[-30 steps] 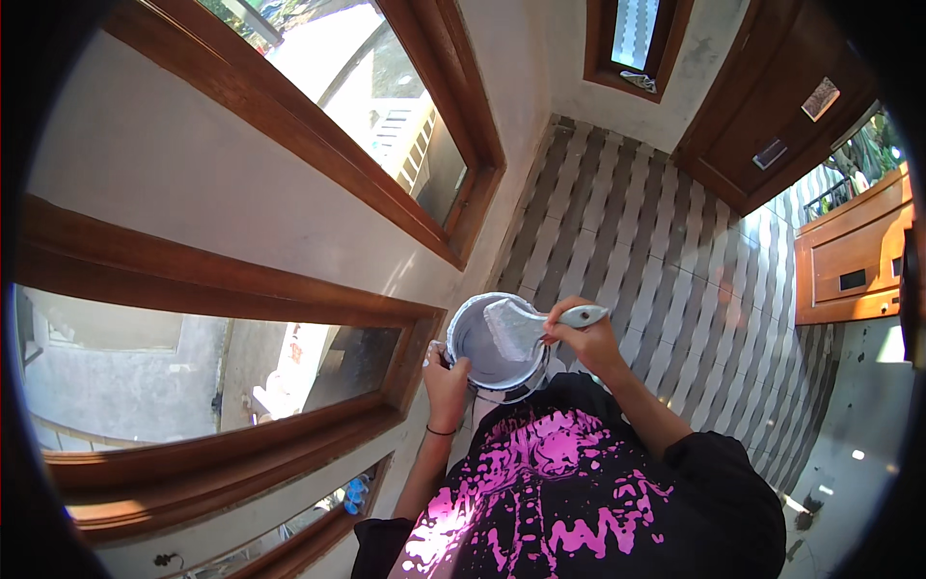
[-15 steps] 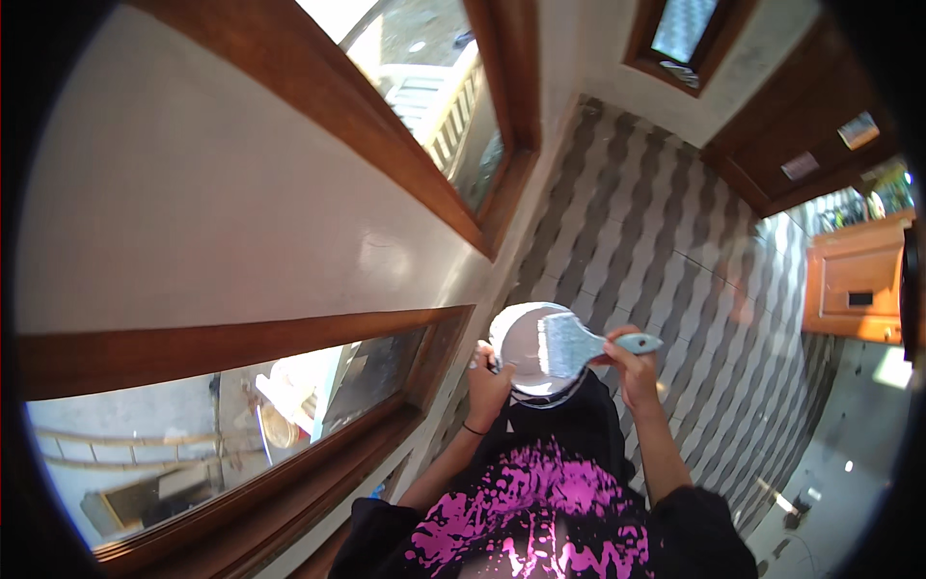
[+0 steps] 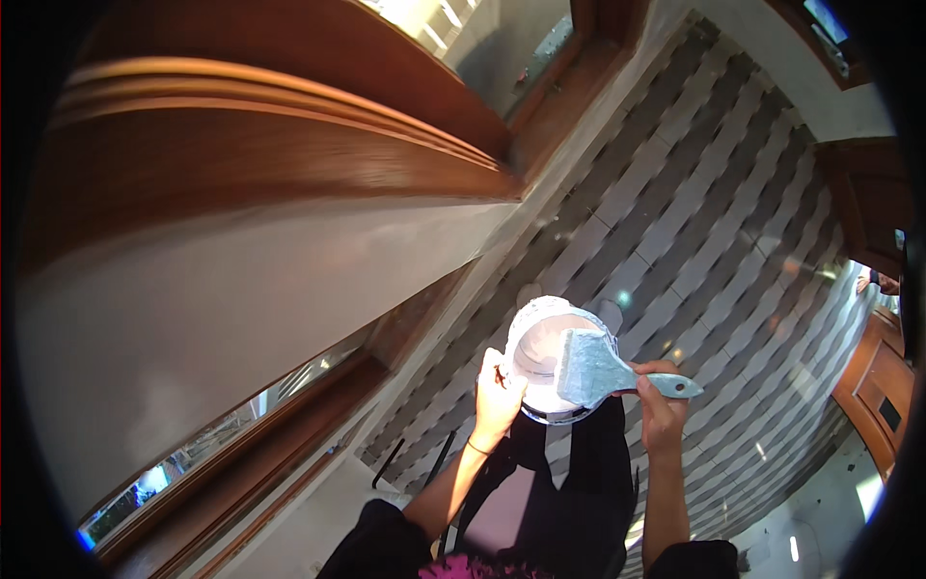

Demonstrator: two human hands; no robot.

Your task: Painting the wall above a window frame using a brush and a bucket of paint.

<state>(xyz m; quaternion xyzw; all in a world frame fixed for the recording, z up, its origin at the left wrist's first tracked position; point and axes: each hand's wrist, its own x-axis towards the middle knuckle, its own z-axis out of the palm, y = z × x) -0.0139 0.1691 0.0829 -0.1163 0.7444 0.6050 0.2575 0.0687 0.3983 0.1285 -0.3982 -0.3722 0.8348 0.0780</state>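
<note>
My left hand [image 3: 500,391] is closed on the rim of a round paint bucket [image 3: 526,318], its thumb over the near left edge. Pale, whitish paint [image 3: 537,349] shows inside the bucket. My right hand [image 3: 662,405] grips the handle of a wide, light blue paintbrush [image 3: 632,377]. The brush's paint-covered head lies over the right side of the bucket's opening, bristles pointing left. Whether the bristles touch the paint or the rim, I cannot tell.
A pale wall [image 3: 289,280] with wooden window frames [image 3: 347,145] runs along my left. Patterned grey and white floor tiles [image 3: 694,232] spread ahead and to the right. An orange-brown wooden cabinet [image 3: 873,376] stands at the far right, near a dark wooden door [image 3: 868,193].
The view has shifted along the wall, and the window frames sit differently. The bucket and brush have moved slightly right in the view. Both hands keep their holds.
</note>
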